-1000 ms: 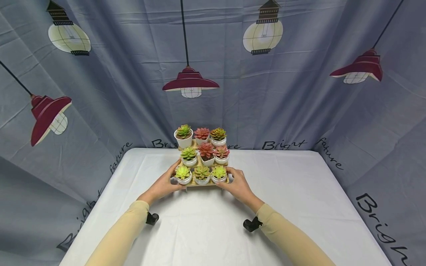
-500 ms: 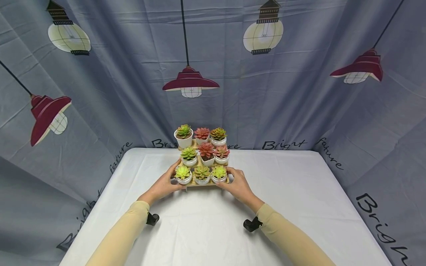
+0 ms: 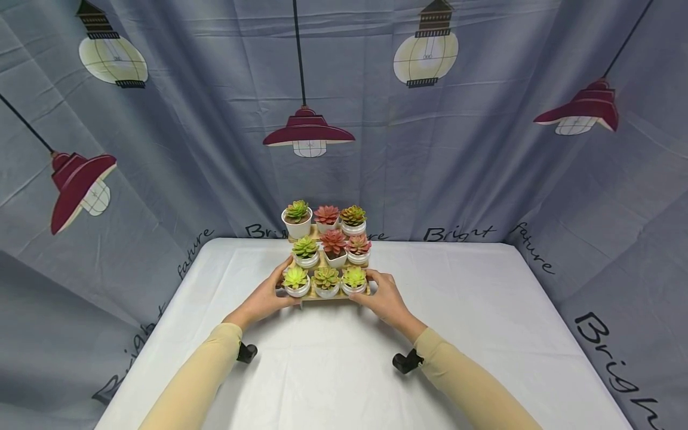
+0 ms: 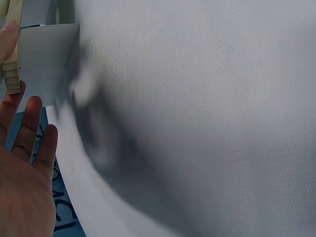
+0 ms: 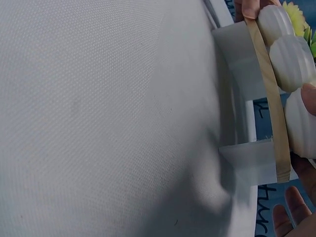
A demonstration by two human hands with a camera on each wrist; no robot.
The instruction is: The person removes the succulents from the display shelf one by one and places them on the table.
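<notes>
A three-tier stand with wooden boards (image 5: pixel 269 89) and white supports (image 5: pixel 247 163) carries small succulents in white pots. My left hand (image 3: pixel 263 301) grips the lowest board at its left end, thumb on the front edge; in the left wrist view its other fingers reach past the board end. At the right end, my right hand (image 3: pixel 388 303) holds the yellow-green succulent (image 3: pixel 354 278) by its pot, thumb in front and fingers behind. Beside it on that tier sit the middle succulent (image 3: pixel 325 278) and the left succulent (image 3: pixel 295 278). Higher tiers hold a red succulent (image 3: pixel 332 240) and several others.
The stand is near the back edge of a table with a white cloth (image 3: pixel 462 334). Behind and to both sides hangs a grey-blue curtain (image 3: pixel 376 161) printed with lamps and lettering. Black wrist straps show on the left wrist (image 3: pixel 246 353) and the right wrist (image 3: pixel 407 362).
</notes>
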